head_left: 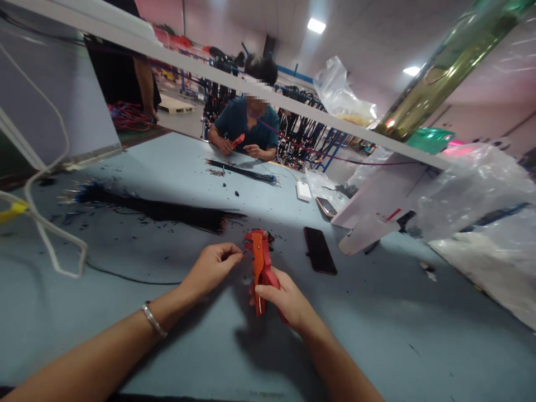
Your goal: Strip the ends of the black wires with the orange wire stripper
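Observation:
My right hand (288, 298) is wrapped round the handles of a red and orange wire stripper (260, 254), held upright above the table with its jaws away from me. Just left of the jaws, my left hand (215, 265) pinches a thin black wire (134, 277). The wire's tip is close to the jaws; whether it sits between them I cannot tell. Its other part trails left across the table from under my wrist. Beyond my hands lies a long bundle of black wires (163, 211), with blue and metal ends at the left and loose ends at the right.
Black scraps dot the blue-grey table (201, 357). A dark phone (320, 250) lies right of the stripper, with another phone (325, 207) and a white box (303, 191) behind. Across the table a co-worker (247, 125) holds a red tool near a smaller wire bundle (243, 172). Plastic bags (481, 190) crowd the right.

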The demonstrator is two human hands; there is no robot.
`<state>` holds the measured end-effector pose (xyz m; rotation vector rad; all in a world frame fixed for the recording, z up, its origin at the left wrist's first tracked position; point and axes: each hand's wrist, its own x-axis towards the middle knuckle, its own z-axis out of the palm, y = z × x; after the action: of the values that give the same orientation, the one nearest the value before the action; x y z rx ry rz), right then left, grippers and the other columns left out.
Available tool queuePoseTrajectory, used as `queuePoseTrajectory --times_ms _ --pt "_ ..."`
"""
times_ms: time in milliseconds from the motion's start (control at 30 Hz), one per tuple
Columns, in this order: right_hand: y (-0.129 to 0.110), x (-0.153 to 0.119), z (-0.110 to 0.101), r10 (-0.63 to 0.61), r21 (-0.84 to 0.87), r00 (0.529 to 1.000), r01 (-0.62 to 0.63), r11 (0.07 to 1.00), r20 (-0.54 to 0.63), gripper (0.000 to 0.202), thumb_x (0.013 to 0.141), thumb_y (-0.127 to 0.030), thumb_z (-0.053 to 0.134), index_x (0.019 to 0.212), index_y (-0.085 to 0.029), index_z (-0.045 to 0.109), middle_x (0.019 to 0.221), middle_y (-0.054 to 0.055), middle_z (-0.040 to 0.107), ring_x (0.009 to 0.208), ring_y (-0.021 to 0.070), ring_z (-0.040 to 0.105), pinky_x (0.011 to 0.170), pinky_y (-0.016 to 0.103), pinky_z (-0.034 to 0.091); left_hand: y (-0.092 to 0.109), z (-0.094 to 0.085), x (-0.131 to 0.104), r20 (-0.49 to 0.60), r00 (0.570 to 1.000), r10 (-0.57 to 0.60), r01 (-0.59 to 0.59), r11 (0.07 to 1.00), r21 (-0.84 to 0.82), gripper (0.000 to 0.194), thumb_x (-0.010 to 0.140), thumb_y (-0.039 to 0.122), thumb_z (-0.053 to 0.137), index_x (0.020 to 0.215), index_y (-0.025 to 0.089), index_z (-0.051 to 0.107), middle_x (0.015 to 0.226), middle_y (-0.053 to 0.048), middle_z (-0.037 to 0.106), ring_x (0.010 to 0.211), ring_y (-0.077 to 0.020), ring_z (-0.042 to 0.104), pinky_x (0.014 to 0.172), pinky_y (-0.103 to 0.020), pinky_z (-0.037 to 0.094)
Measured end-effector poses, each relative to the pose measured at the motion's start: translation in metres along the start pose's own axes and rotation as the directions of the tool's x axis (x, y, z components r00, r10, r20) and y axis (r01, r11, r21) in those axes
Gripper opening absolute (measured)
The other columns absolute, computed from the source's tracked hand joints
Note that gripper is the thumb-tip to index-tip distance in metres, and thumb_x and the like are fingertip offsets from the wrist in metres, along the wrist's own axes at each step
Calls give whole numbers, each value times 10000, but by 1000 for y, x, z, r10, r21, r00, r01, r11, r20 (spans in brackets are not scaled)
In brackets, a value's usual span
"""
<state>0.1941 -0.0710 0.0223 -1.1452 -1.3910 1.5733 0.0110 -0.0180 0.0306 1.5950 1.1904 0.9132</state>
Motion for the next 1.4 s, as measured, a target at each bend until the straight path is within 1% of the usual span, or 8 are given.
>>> queuePoseTrajectory --times_ms 133,267,400,500,600,867,1200,1400 --pt "-4 -1 -1 -71 -265 993 45 963 -90 173 764 -318 583 838 -169 533 722 5 562 646 153 555 596 267 445 1 2 0 -4 999 -49 49 996 -78 232 698 377 568 633 159 616 594 19 597 611 -155 526 625 -251 406" --pt "-12 -6 0 -195 -560 977 117 820 -81 147 773 -256 556 893 -171 558 699 -11 557 624 140 501 606 257 406 0 2 -1 27 998 -63 65 994 -83 259 717 395 574 665 150 640 627 5 629 629 -163 551 622 -247 415" --pt "-11 -8 6 -289 -801 955 121 587 -68 397 753 -232 555 1142 -149 536 911 73 636 769 207 566 711 313 428 -2 4 -3 116 993 -25 44 986 -159 326 743 449 577 733 138 674 732 -29 695 695 -185 603 668 -254 453" --pt "-5 -6 10 -359 -921 932 91 378 -55 501 728 -238 557 1214 -119 516 1022 133 629 844 255 571 772 365 423 -2 5 -6 127 992 -13 35 984 -177 329 735 457 594 730 138 675 748 -47 711 720 -197 622 696 -263 469" --pt "-1 -4 10 -402 -957 915 87 276 -32 514 721 -226 546 1221 -106 520 1007 137 629 841 261 565 780 380 415 -1 6 -7 116 993 4 23 973 -229 297 720 424 608 750 141 691 815 -75 735 795 -221 646 758 -285 484" --pt "4 0 4 -446 -966 895 97 239 -20 525 708 -233 544 1219 -116 513 1036 139 620 869 268 559 791 385 407 -9 8 -4 97 995 -11 37 959 -281 174 697 305 639 735 156 722 830 -62 756 812 -230 671 804 -320 501" --pt "2 2 2 -426 -960 904 86 266 -37 513 679 -202 568 1180 -100 530 970 132 623 833 266 568 781 386 427 -9 9 -3 136 990 -38 76 954 -289 242 693 363 672 782 145 727 822 -59 754 795 -231 664 817 -326 495" --pt "6 6 -2 -412 -969 909 49 244 -58 373 703 -205 544 1069 -140 571 891 108 639 751 227 573 708 330 423 -19 13 2 141 989 -39 75 962 -261 287 718 412 665 791 142 731 785 -51 745 740 -214 645 751 -298 487"
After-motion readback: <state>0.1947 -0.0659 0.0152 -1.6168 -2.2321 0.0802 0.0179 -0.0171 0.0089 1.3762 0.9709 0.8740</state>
